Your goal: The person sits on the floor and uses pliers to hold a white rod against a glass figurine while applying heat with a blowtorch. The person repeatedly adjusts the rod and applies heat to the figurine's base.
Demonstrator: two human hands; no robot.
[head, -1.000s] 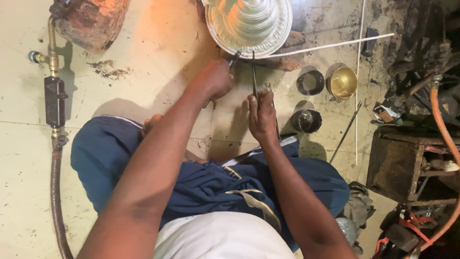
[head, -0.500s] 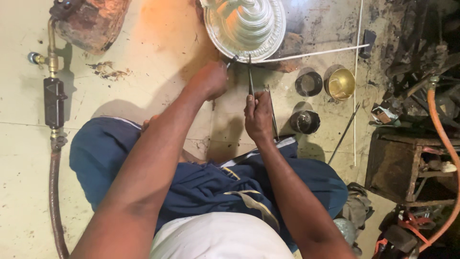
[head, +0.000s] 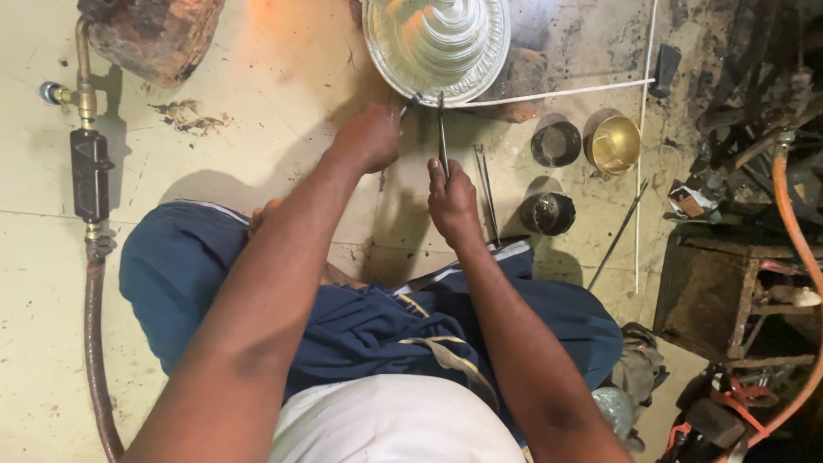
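Observation:
I sit on the floor in blue shorts. A round silver metal piece with a stepped cone top (head: 437, 39) lies in front of me. My left hand (head: 370, 137) is closed on a small dark tool whose tip touches the piece's near rim. My right hand (head: 452, 199) grips a thin dark metal rod (head: 442, 133) that points up to the same rim. A long thin white rod (head: 557, 93) runs from the rim off to the right.
A torch body with brass valve and hose (head: 89, 171) lies at the left, a rusty lump (head: 159, 30) above it. Two dark cups (head: 555, 142) (head: 547, 213) and a brass bowl (head: 614, 142) sit at the right, beside loose rods, a rusty stand (head: 711, 291) and an orange hose (head: 793, 214).
Both hands stay at the rim of the silver piece. My right hand and its rod have shifted slightly. The view has moved a little.

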